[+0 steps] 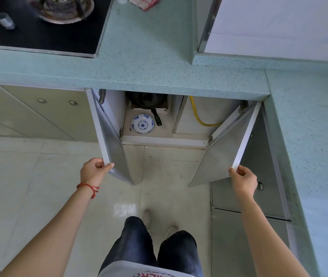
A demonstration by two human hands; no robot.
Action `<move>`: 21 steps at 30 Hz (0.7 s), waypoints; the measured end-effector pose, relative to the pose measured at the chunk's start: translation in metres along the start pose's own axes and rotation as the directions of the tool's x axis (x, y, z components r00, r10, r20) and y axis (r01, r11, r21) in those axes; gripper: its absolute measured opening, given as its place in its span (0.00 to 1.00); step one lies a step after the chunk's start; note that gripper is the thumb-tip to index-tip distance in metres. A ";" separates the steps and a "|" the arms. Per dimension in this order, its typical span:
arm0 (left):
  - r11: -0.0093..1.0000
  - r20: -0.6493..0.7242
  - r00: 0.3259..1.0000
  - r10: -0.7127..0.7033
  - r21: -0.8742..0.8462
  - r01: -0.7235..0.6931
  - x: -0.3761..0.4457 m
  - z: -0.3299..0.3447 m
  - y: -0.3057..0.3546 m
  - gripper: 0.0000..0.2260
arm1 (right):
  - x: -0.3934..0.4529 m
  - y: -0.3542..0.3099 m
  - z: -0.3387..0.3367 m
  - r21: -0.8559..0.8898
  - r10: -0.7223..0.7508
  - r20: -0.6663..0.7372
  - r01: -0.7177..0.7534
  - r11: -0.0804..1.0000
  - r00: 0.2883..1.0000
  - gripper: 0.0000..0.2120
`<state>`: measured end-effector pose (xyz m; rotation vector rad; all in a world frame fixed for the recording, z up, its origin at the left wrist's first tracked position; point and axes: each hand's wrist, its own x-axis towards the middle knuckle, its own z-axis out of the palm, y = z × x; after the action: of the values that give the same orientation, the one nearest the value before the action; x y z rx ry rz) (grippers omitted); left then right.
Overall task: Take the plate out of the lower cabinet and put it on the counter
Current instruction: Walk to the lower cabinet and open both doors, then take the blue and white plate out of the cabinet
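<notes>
A blue-and-white patterned plate (142, 124) lies flat on the floor of the lower cabinet (159, 136), near its front left. Both cabinet doors stand swung open toward me. My left hand (94, 171) grips the lower corner of the left door (107, 136). My right hand (243, 181) pinches the lower corner of the right door (237, 140). The pale green speckled counter (149, 62) runs above the cabinet and down the right side.
A black pan (147, 100) with its handle pointing at the plate sits behind it. A yellow hose (198, 116) curves through the right half. A black stove (39, 33) with a burner and a red-checked cloth (146, 2) lie on the counter. My legs stand on the tiled floor.
</notes>
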<state>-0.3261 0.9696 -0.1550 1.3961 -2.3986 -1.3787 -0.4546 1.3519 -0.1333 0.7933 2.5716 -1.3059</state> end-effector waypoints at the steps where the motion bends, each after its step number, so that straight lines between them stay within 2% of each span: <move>1: 1.000 -0.005 1.000 0.005 0.007 -0.005 -0.001 -0.002 0.000 0.08 | 0.001 0.002 -0.003 -0.009 -0.005 -0.004 0.005 1.000 1.000 0.04; 10: 0.993 -0.081 0.996 0.044 0.109 -0.035 -0.007 -0.023 -0.007 0.06 | 0.000 0.014 -0.027 -0.108 -0.080 -0.091 0.070 0.992 0.993 0.07; 18: 0.979 -0.187 0.977 0.102 0.191 -0.066 -0.010 -0.035 -0.022 0.10 | -0.006 0.017 -0.031 -0.234 -0.113 -0.113 0.084 0.968 0.987 0.08; 20: 0.970 -0.203 0.971 0.125 0.231 -0.076 -0.013 -0.037 -0.021 0.04 | -0.013 0.014 -0.029 -0.304 -0.148 -0.122 0.104 0.947 0.982 0.07; 21: 0.956 -0.209 0.963 0.172 0.271 -0.112 -0.016 -0.038 -0.020 0.02 | -0.016 0.012 -0.028 -0.328 -0.170 -0.117 0.124 0.937 0.978 0.10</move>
<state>-0.2866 0.9518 -0.1405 1.3148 -2.5282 -0.8444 -0.4316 1.3736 -0.1185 0.6647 2.9022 -0.8527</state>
